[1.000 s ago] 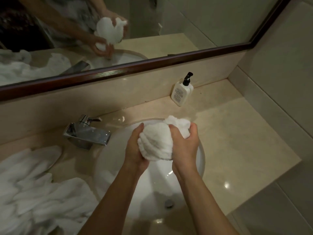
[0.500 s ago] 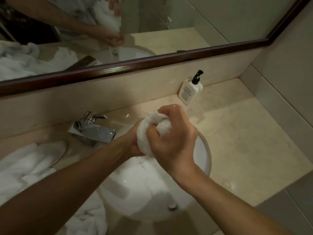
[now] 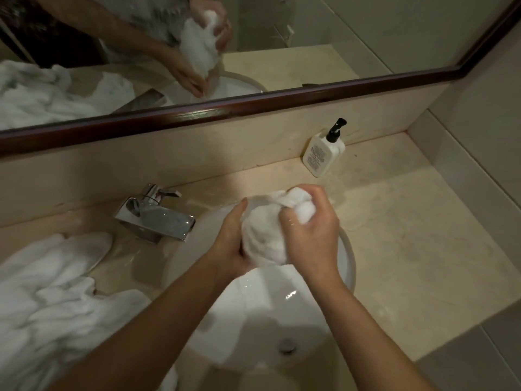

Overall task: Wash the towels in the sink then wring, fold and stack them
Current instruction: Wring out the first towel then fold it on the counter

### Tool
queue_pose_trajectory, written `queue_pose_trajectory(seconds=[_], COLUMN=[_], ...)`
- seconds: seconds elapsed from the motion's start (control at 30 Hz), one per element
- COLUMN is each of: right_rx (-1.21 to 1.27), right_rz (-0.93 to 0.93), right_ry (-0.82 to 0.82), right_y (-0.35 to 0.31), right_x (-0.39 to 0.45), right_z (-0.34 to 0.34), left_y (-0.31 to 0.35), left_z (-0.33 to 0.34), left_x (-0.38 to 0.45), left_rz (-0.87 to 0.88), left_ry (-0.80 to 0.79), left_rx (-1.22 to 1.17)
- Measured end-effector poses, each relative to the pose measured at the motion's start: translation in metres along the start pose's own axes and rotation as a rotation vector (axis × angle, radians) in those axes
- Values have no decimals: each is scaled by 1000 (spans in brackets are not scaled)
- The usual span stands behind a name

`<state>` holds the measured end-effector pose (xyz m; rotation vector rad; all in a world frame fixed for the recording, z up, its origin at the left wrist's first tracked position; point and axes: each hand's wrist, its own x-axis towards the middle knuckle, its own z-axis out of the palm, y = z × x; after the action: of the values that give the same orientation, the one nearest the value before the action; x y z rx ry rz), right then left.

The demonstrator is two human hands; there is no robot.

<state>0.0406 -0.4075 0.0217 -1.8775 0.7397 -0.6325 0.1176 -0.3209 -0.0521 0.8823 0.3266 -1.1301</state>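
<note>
Both of my hands hold one white towel (image 3: 263, 238), bunched into a tight wad above the far half of the sink (image 3: 348, 258). My left hand (image 3: 229, 244) wraps the wad from the 9 o'clock side, palm against the cloth, thumb raised along its upper edge, fingers curled under the lower part. My right hand (image 3: 313, 235) clamps the wad from the 3 o'clock side, fingers closed hard over the top with a fold of cloth bulging out between them at 12 o'clock. The towel is clear of the basin floor; I cannot tell whether water runs from it.

The basin is white and round, with its drain (image 3: 287, 345) at the 6 o'clock end, glossy and wet-looking. The chrome faucet (image 3: 155, 214) stands at 10 o'clock from the basin, spout pointing toward it. A heap of further white towels (image 3: 53, 300) lies on the countertop (image 3: 417, 244) at 8 o'clock, touching the basin rim. A white pump bottle (image 3: 322, 153) with a black nozzle stands against the back wall at 1 o'clock, well apart from the basin. The mirror (image 3: 310, 29) above reflects my hands and the wad.
</note>
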Motion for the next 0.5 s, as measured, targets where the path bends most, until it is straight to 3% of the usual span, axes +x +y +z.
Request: queue_pose_trajectory(seconds=[0.07, 0.13, 0.2, 0.27, 0.4, 0.5], right_rx=[110, 306, 555, 659, 699, 579], right_rz=[169, 447, 739, 919, 1134, 974], right_ry=[125, 198, 146, 27, 46, 129], right_y=[3, 14, 25, 29, 33, 32], right_x=[2, 7, 12, 11, 5, 8], right_z=[-4, -10, -14, -15, -16, -9], left_y=[-10, -28, -36, -32, -21, -36], left_z=[-2, -4, -8, -15, -16, 0], left_x=[-7, -24, -31, -26, -24, -27], left_rz=[148, 479, 833, 1014, 1033, 919], left_ry=[59, 173, 246, 254, 95, 239], left_rx=[24, 218, 502, 748, 803, 596])
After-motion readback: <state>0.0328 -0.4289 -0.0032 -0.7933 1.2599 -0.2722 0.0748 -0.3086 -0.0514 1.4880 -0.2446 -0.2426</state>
